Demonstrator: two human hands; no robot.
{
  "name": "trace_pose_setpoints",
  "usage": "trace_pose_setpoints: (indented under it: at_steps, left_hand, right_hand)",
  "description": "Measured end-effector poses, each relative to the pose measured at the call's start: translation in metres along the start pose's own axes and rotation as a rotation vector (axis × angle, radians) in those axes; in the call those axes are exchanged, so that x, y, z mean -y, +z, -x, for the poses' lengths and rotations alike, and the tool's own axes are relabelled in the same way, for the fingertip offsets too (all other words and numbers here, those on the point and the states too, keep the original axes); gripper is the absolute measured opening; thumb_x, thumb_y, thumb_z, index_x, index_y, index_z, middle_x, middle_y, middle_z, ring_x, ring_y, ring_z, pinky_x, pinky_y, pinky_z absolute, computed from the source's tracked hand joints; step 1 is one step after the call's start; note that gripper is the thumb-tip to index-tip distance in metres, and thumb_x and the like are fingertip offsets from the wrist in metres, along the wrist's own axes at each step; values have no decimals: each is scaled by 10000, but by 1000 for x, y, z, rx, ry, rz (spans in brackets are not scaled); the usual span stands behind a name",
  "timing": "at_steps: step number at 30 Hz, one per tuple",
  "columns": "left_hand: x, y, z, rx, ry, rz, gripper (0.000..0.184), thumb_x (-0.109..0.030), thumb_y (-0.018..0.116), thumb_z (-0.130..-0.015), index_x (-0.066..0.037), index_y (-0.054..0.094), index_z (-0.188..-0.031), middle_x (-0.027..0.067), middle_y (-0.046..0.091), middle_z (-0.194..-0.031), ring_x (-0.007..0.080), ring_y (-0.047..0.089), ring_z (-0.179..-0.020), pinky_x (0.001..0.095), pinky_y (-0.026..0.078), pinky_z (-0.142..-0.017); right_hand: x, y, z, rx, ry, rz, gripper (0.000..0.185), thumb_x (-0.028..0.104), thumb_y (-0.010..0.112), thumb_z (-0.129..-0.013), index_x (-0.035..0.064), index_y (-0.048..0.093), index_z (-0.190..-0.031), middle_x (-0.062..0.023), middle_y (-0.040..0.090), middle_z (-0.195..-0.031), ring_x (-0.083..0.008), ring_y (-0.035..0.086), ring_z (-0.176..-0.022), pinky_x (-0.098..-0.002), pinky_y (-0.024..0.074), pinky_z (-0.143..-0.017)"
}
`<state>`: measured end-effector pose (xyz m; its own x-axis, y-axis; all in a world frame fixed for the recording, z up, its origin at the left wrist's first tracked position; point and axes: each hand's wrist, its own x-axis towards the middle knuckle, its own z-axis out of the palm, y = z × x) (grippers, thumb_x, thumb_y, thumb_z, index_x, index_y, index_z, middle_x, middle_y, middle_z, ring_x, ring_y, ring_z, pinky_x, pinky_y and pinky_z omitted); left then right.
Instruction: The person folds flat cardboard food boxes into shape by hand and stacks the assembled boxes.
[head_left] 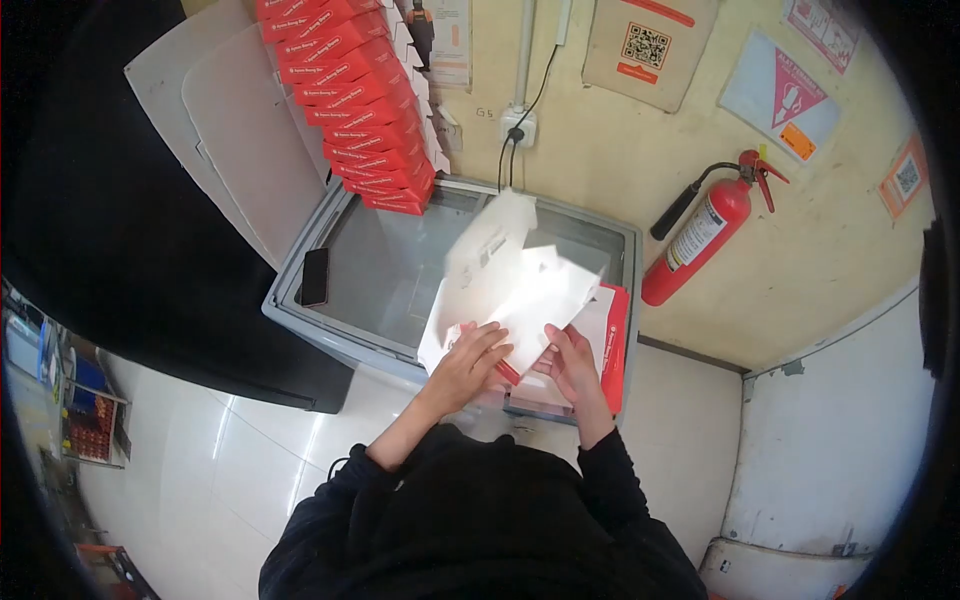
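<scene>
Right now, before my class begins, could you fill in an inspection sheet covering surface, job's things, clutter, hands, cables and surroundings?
Surface: glass-topped chest freezer with a grey rim.
Job's things: partly folded white carton; red-and-white cardboard at right; stack of red cartons behind.
Clutter: black smartphone near the left edge.
Hands: left hand on the carton, grip unclear; right hand pinching its edge.
Cables: black cables at the wall socket.
Surroundings: red fire extinguisher, QR-code poster.
</scene>
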<state>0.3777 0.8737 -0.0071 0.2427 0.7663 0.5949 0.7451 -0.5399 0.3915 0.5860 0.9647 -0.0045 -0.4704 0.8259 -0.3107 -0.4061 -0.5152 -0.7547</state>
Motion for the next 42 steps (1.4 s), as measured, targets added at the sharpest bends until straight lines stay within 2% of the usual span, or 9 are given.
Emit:
trace_pose_setpoints:
  at_steps: [3, 6, 8, 13, 16, 19, 25, 33, 42]
  left_hand:
    - [-13, -20, -16, 52, -251, 261, 733, -338, 745, -847, -27, 402, -1414, 196, 439, -1454, 355, 399, -1381, 503, 254, -1164]
    - [-19, -42, -61, -113, -678, 1336, 685, -342, 696, -909, -9, 385, -1420, 199, 414, -1480, 308, 413, -1380, 456, 311, -1136]
    - [-34, -76, -92, 59, -551, 1062, 553, -233, 619, -966, 18, 373, -1392, 183, 544, -1346, 279, 542, -1254, 393, 445, -1012]
    - [-25, -116, -87, 419, -496, 555, 500, -113, 584, -944, -73, 385, -1401, 171, 637, -1101, 269, 652, -954, 371, 518, -810]
    - [-14, -110, -76, 652, -498, 485, 459, -80, 571, -938, -101, 422, -1372, 211, 625, -1033, 303, 651, -888, 386, 511, -767]
    - [8, -74, -58, 540, -188, 388, 509, -55, 596, -897, -65, 425, -1377, 233, 633, -1001, 423, 605, -878, 451, 487, -802]
    - [57, -91, -79, 742, -623, 1017, 248, -140, 624, -958, 52, 644, -1115, 56, 689, -939, 151, 634, -811, 296, 517, -756]
    - [76, -40, -107, 1109, -606, 1064, 258, -231, 550, -1020, -5, 674, -1026, -63, 618, -778, 11, 527, -653, 187, 438, -501]
    - [78, -69, -156, 998, 377, 676, 235, -159, 566, -969, 34, 578, -837, 164, 474, -648, 142, 419, -602, 333, 388, -569]
  right_hand:
    - [-22, 22, -6, -163, -509, 357, 824, 168, 807, -804, 15, 263, -1403, -153, 456, -1303, -233, 526, -1193, -386, 514, -955]
    - [-53, 39, -11, -206, -858, 669, 845, 125, 836, -756, 49, 294, -1401, -168, 397, -1383, -286, 476, -1259, -384, 437, -1051]
    - [-62, 39, -21, -65, -1224, 936, 902, 123, 872, -678, 79, 329, -1397, -195, 344, -1462, -376, 345, -1361, -480, 302, -1129]
    - [-25, 54, -10, 51, -1048, 722, 532, 243, 641, -919, 154, 422, -1396, -176, 376, -1432, -372, 365, -1342, -459, 296, -1123]
    - [40, 61, -1, 203, -882, 1127, 336, 260, 520, -993, 102, 564, -1287, -150, 400, -1370, -343, 338, -1373, -440, 290, -1115]
    - [68, 79, 0, 270, -723, 1172, 183, 169, 585, -970, 63, 704, -1059, -142, 440, -1314, -309, 537, -1193, -410, 456, -990]
    - [61, 41, 10, 15, -536, 498, 197, 3, 648, -886, 43, 712, -1068, -138, 471, -1331, -258, 593, -1166, -374, 588, -906]
    - [26, 79, 44, -400, -666, 1309, 374, 161, 735, -831, 90, 652, -1188, -199, 549, -1264, -364, 647, -989, -408, 538, -818]
    - [-24, 135, 56, -813, -936, 1200, 317, 68, 686, -797, 49, 675, -1114, -159, 613, -1237, -325, 646, -1056, -381, 536, -905]
